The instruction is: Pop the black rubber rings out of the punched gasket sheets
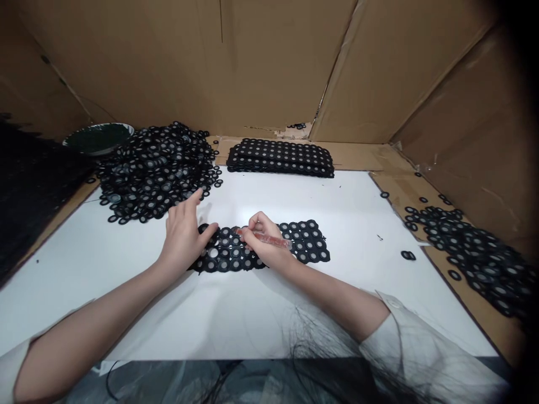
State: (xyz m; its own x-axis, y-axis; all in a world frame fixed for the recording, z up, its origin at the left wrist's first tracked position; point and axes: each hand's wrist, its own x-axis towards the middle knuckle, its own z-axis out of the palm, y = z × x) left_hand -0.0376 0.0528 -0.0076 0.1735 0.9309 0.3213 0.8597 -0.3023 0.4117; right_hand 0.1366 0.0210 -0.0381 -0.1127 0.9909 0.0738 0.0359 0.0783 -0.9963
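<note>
A flat sheet of black rings (309,241) in joined rows lies on the white board in front of me. Over its middle, my right hand (263,238) is closed around a slim reddish, see-through pen-like tool (273,240), whose left end points at the rings. What kind of tool it is, I cannot tell. At the sheet's left end, my left hand (183,233) has its thumb on the rings and its fingers raised and spread, holding nothing. A heap of loose black rings (155,168) sits just beyond those fingers. Both hands hide parts of the sheet.
Behind the heap stands a bowl (99,140) with dark green contents. Stacked ring sheets (280,158) lie at the back of the white board (337,320). More loose rings (475,252) spread over cardboard at the right. Tall cardboard walls (269,73) enclose the back and sides.
</note>
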